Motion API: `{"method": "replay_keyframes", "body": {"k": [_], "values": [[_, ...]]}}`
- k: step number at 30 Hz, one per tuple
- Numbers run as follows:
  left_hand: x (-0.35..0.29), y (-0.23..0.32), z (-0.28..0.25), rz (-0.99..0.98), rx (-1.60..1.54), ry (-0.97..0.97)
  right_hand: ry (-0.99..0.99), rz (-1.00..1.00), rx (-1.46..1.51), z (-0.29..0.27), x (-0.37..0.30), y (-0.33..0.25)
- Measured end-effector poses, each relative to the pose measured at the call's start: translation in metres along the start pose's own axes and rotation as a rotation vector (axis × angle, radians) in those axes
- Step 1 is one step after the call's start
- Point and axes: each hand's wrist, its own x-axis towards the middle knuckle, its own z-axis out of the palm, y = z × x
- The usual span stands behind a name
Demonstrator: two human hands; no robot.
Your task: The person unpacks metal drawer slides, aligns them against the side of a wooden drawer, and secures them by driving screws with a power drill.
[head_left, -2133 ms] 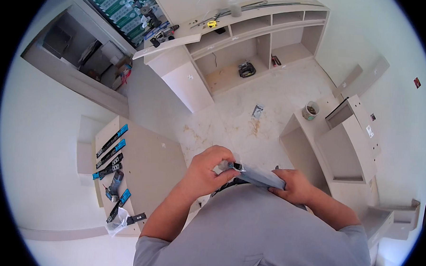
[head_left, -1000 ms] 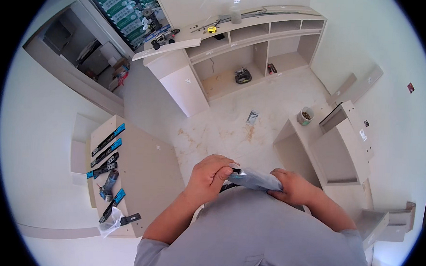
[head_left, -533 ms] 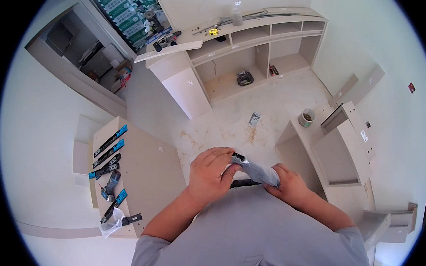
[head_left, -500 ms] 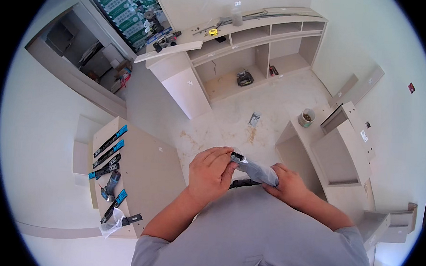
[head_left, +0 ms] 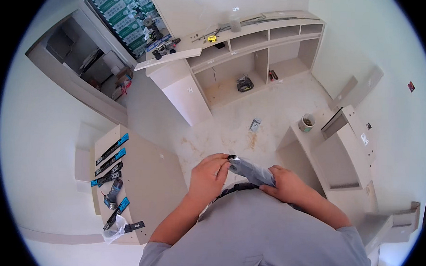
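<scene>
Your right hand [head_left: 289, 185] is clamped on the right end of a plastic-wrapped grey package [head_left: 253, 171], which you hold clear of any surface, in front of your waist. Your left hand [head_left: 208, 176] has its fingers bent against the package's left end, where a dark tip shows; whether they pinch it cannot be told.

At your left stands a beige panelled unit [head_left: 147, 173] whose top serves as the work surface. Along its outer edge lie black slide rails with blue ends [head_left: 112, 149], two of them side by side and others crossed. Nearer you on the same edge are a cordless drill [head_left: 116, 188] and a clear plastic bag [head_left: 115, 229], the bag beside a short black bar [head_left: 135, 226].

The pale floor [head_left: 223, 119] ahead carries brownish marks and a small packet [head_left: 255, 125]. Against the far wall, a long open cabinet [head_left: 289, 70] bears a yellow tape measure [head_left: 212, 39], a jar [head_left: 235, 24] and thin strips; a dark power tool [head_left: 245, 84] sits in a lower compartment. At your right, a bucket [head_left: 307, 122] of small pieces stands on a beige carcass [head_left: 347, 155], and boards [head_left: 364, 87] lean on the wall. Green patterned sheeting [head_left: 119, 17] covers the opening at far left.
</scene>
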Motion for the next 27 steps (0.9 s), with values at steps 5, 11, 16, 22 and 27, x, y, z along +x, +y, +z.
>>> {"method": "replay_keyframes", "body": {"k": [5, 11, 16, 22, 27], "values": [[0.018, 0.009, -0.017, -0.142, -0.292, -0.115, -0.043, -0.058, -0.018, -0.008, 0.005, 0.008], [0.037, -0.002, -0.019, -0.004, -0.269, -0.273, -0.109, -0.131, -0.064, -0.018, 0.013, 0.008], [0.044, -0.029, -0.020, 0.021, -0.376, -0.251, -0.187, -0.109, -0.031, -0.032, 0.022, 0.009], [0.041, -0.053, -0.056, -0.029, -0.531, -0.237, -0.299, -0.099, 0.076, -0.043, 0.025, 0.014], [0.008, -0.073, -0.060, -0.221, -1.221, 0.018, -0.297, -0.174, 0.073, -0.036, 0.042, 0.005]]}}
